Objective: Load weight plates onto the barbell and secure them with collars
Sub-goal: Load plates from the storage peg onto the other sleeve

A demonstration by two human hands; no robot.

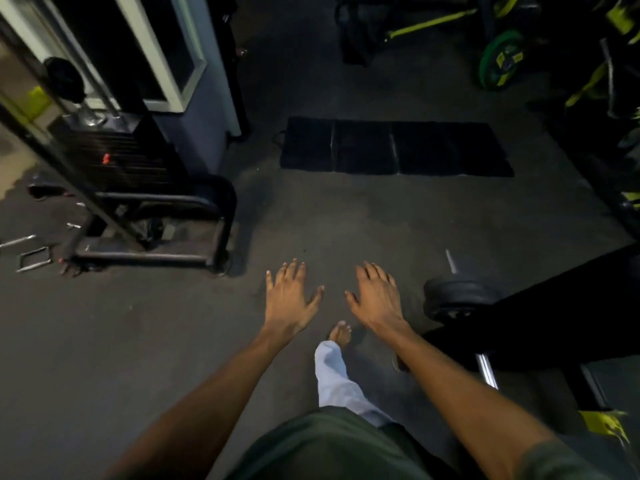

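My left hand [291,297] and my right hand [377,296] are stretched out in front of me over the dark gym floor, palms down, fingers spread, holding nothing. To the right of my right hand a black weight plate [457,299] sits on the barbell, whose sleeve tip [451,261] pokes out beyond it. The chrome bar [486,370] runs back under a black bench [568,320]. A green weight plate [502,60] stands far away at the upper right. No collar can be made out.
A cable machine with a weight stack [114,157] and black tube base [214,230] stands at left. A folded black mat [394,148] lies ahead on the floor. Metal handles [33,258] lie at far left. My bare foot [341,336] is below my hands.
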